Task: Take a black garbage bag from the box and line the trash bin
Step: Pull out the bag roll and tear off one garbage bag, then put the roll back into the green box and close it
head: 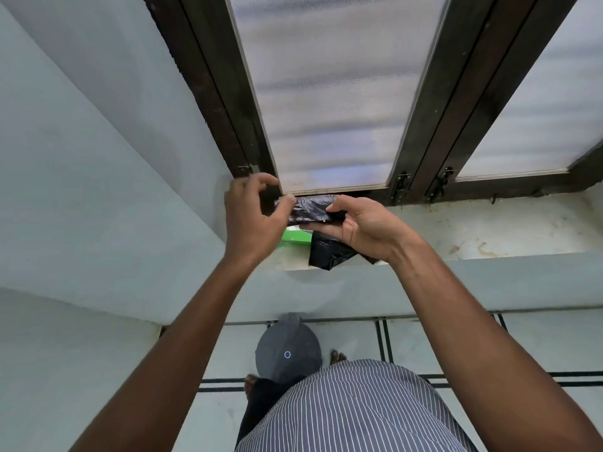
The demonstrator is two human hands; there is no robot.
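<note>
Both hands are up at the window sill [489,230], working a roll of black garbage bags [311,208]. The left hand [253,216] pinches the roll's left end with curled fingers, and the right hand [365,228] is curled round its right end, with a loose bag tail [329,252] hanging just below it. That thin film looks feather-light, floppy and slippery, so I'd grab it at the edge. The green box [295,236] sits on the sill under the roll. The grey trash bin [287,349] is down on the floor, well apart.
</note>
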